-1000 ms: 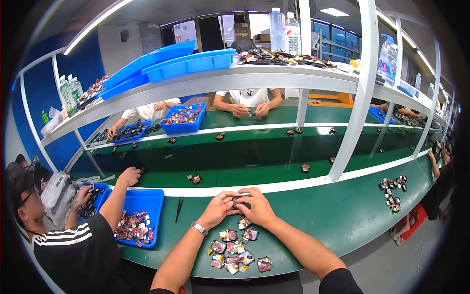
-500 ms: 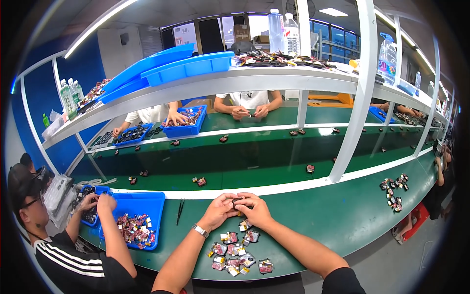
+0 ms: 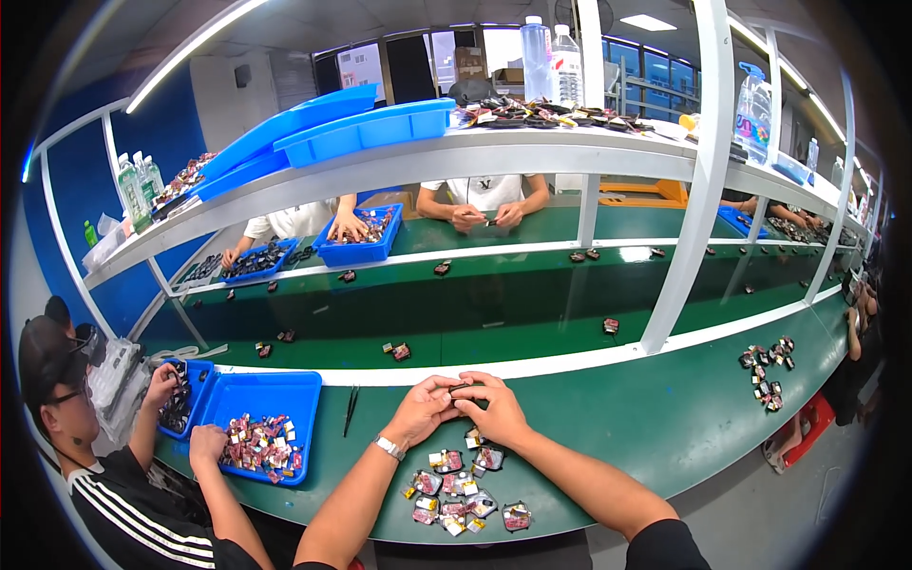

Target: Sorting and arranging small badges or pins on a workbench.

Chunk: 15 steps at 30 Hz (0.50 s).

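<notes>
Above the green bench, my left hand (image 3: pixel 423 415) and my right hand (image 3: pixel 492 408) meet with their fingers closed around a small dark plastic casing (image 3: pixel 463 388). Most of the casing is hidden by the fingertips. Directly below them on the bench lies a loose group of small electronic assemblies (image 3: pixel 458 484), dark-edged with red boards and white or yellow parts. A pair of black tweezers (image 3: pixel 351 410) rests to the left of my left hand.
At left, a co-worker (image 3: pixel 114 475) reaches into a blue tray (image 3: pixel 313 380) of red boards and a smaller blue bin (image 3: pixel 200 373) of dark parts. Beyond a white rail, a green belt (image 3: pixel 494 328) carries scattered assemblies. A white post (image 3: pixel 692 190) rises ahead; more assemblies (image 3: pixel 768 372) lie right.
Assemblies on the belt have shifted slightly right. The co-worker's hands have parted, one going down to the red boards. My hands stay in place, their fingers slightly shifted on the casing.
</notes>
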Tool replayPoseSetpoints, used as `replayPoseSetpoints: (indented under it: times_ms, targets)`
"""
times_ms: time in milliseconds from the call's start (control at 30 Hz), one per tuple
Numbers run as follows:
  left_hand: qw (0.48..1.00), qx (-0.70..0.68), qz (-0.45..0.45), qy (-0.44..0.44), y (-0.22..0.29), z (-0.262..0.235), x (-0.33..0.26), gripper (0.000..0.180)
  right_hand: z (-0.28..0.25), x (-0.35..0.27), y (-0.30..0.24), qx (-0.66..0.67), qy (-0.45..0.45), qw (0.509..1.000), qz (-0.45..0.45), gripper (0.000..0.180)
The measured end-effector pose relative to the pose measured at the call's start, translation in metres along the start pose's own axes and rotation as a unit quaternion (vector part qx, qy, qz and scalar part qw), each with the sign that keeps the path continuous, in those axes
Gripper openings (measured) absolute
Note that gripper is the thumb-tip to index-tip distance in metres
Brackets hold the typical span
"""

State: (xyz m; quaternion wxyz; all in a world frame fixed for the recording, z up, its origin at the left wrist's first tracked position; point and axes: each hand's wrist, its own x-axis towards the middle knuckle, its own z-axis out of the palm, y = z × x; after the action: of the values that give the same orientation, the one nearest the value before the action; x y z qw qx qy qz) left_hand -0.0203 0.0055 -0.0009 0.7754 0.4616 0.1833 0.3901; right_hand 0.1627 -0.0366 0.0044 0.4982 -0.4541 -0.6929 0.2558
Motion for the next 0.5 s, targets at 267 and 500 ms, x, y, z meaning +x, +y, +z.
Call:
replayPoseSetpoints:
  times_ms: [267,500]
  targets:
    - [0.999,-0.041,0.019,-0.006,-0.003,-0.006,0.002,0.021,-0.001,0.0,-0.012,-0.063,0.037,0.995,-0.073,0.019]
    - [0.999,-0.021,0.023,0.009,-0.003,-0.002,0.001,0.023,-0.002,0.0,-0.012,-0.044,0.026,0.995,-0.08,0.018]
